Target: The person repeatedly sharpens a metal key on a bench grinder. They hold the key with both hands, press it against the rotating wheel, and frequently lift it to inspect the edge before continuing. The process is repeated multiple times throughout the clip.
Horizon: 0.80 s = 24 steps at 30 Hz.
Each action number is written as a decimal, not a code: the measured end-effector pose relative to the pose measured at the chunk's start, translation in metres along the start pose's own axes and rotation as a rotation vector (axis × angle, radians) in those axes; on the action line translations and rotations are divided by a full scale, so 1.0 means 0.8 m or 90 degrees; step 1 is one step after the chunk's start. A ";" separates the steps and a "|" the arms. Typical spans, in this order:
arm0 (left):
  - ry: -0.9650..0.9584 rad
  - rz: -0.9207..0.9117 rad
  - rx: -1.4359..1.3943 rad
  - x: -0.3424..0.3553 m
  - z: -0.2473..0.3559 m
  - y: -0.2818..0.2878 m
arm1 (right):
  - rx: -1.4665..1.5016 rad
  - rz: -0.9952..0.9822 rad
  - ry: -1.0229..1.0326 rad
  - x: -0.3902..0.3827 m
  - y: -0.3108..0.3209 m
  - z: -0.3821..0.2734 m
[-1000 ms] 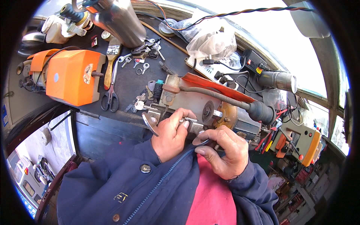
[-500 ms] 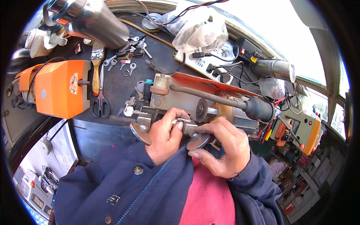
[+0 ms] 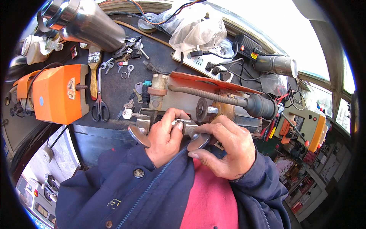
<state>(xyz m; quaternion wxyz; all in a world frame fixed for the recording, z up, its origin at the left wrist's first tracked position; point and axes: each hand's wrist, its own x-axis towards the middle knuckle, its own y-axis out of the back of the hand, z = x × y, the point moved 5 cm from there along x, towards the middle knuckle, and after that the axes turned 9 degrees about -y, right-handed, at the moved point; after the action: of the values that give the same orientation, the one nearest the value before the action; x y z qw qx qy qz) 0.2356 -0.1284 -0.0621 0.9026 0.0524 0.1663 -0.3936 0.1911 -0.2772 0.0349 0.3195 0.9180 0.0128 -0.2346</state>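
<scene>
Head view: thumb and forefinger of the left hand (image 3: 166,138) pinch a small metal piece (image 3: 180,121) at a clamp (image 3: 189,128) on the bench (image 3: 116,91), as the right hand (image 3: 230,149), fingers curled, grips the clamp's round knob (image 3: 199,142). Positioning appears underway; tightness cannot be told, and the wheel (image 3: 201,108) stands apart from the piece, contact not yet made.

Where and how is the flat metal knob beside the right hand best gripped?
Probably by the wide outer plate of the metal knob, pinched between thumb and fingers from the right. The plate is thin and broad, giving purchase for turning; the right hand is on that side, while the left hand crowds the other.
</scene>
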 end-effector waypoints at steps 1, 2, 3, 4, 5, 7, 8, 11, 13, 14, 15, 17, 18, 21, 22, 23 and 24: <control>0.001 0.000 -0.002 -0.001 -0.001 0.000 | -0.002 0.001 0.000 0.000 0.000 -0.001; 0.004 -0.004 -0.003 -0.001 -0.002 0.000 | -0.006 0.001 -0.003 0.001 0.000 -0.002; 0.005 -0.006 -0.002 -0.002 -0.004 0.000 | -0.010 0.024 0.002 0.001 0.002 -0.004; 0.001 -0.005 0.000 -0.002 -0.005 0.000 | -0.017 0.046 0.005 0.001 0.003 -0.006; -0.022 -0.002 0.003 0.000 -0.005 0.000 | -0.035 0.065 -0.002 0.000 0.004 -0.007; -0.065 0.005 0.009 0.003 -0.006 -0.001 | -0.087 0.038 -0.050 -0.003 -0.003 -0.005; -0.057 0.004 -0.009 0.002 -0.007 -0.001 | -0.121 0.021 -0.089 -0.005 -0.006 -0.001; -0.009 -0.012 -0.032 -0.001 -0.013 -0.001 | 0.301 -0.071 -0.283 -0.010 -0.035 0.021; -0.010 -0.022 -0.012 -0.002 -0.012 0.000 | 0.674 -0.191 -0.514 -0.022 -0.061 0.040; -0.017 -0.023 -0.013 -0.002 -0.012 0.001 | 0.938 -0.220 -0.581 -0.026 -0.077 0.039; -0.034 -0.023 -0.009 0.000 -0.011 0.002 | 1.019 -0.229 -0.548 -0.027 -0.078 0.036; -0.041 -0.023 -0.015 0.001 -0.011 0.001 | 0.873 -0.211 -0.503 -0.027 -0.073 0.041; -0.030 -0.023 -0.025 0.001 -0.011 0.001 | 0.678 -0.199 -0.453 -0.026 -0.062 0.044; -0.048 -0.015 -0.030 0.002 -0.009 0.001 | 0.078 -0.019 -0.179 -0.013 -0.017 0.024; -0.062 -0.011 -0.028 0.002 -0.007 0.001 | -0.049 0.041 -0.125 -0.013 -0.001 0.015; -0.051 -0.020 -0.031 0.001 -0.008 0.001 | -0.097 0.057 -0.064 -0.010 0.008 0.005; -0.041 -0.029 -0.034 0.001 -0.008 0.002 | -0.126 0.053 -0.033 -0.008 0.011 -0.001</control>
<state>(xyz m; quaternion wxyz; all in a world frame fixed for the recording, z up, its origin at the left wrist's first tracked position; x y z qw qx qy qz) 0.2355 -0.1261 -0.0683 0.8995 0.0115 0.1486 -0.4107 0.1874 -0.2832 0.0434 0.4181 0.8754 -0.0102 -0.2425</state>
